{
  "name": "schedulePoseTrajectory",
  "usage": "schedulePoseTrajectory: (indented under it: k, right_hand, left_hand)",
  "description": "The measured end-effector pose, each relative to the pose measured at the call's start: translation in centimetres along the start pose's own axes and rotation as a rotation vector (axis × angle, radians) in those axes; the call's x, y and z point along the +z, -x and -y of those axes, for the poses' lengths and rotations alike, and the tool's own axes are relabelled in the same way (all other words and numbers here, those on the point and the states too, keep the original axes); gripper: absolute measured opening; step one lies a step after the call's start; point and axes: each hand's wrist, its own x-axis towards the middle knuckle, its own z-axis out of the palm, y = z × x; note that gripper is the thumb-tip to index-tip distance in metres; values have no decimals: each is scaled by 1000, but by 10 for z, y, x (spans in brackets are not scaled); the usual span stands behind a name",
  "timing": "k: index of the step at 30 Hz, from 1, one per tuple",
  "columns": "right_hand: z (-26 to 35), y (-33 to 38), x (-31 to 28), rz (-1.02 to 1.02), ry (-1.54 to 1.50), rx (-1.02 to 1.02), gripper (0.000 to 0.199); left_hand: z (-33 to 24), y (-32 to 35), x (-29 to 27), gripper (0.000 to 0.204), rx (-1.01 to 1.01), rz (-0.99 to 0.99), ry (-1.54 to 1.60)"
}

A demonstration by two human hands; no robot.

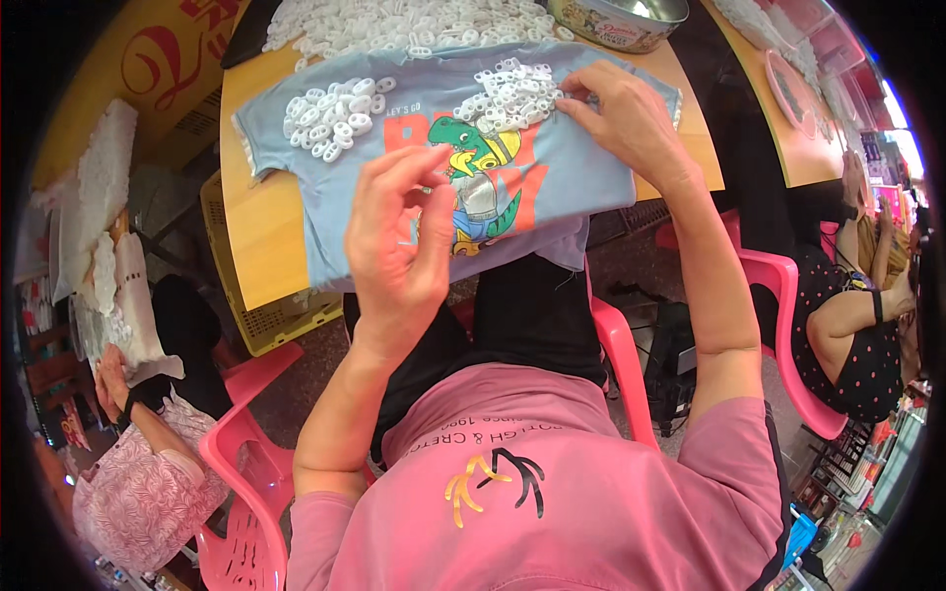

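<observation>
A light blue T-shirt [340, 212] with a dinosaur print lies spread over the near part of the wooden table. On its left side is a small pile of white oval plastic pieces [333, 116] with holes in them. A second heap of small white plastic pieces [507, 96] rests on its right side. My right hand [631, 118] reaches to the right edge of that heap, thumb and forefinger bent together at the pieces. Raised above the shirt, my left hand [394, 241] has curled fingers and its thumb near the forefinger. What either pinch holds is too small to make out.
A large mass of white pieces [394, 25] covers the table's far side, beside a round metal tin [621, 22]. A yellow crate [271, 315] stands under the table's left side. Pink chairs [246, 443] and people sit on both sides.
</observation>
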Motion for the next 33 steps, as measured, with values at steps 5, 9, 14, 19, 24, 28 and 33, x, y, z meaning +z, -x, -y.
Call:
schedulePoseTrajectory:
  k: [5, 9, 14, 19, 24, 28, 33]
  right_hand:
    - [-6, 5, 1, -52, -274, 45, 20]
    - [-3, 16, -3, -73, -578, 182, 19]
    - [21, 28, -19, 85, -1349, 428, 23]
    - [44, 41, -15, 18, -1489, 447, 22]
    - [61, 59, 0, -35, -1455, 365, 17]
    - [67, 69, 6, -14, -1423, 330, 16]
    - [42, 51, -3, -91, -835, 217, 13]
  left_hand:
    - [10, -8, 21, 23, -31, 47, 9]
    - [12, -13, 38, 21, -227, 86, 205]
    - [13, -20, 55, 20, -282, 110, 320]
    - [15, -19, 69, 15, -179, 105, 223]
    - [16, -7, 67, 13, -203, 43, 256]
    - [11, 2, 58, 11, -292, 44, 341]
    - [11, 5, 46, 10, -450, 21, 431]
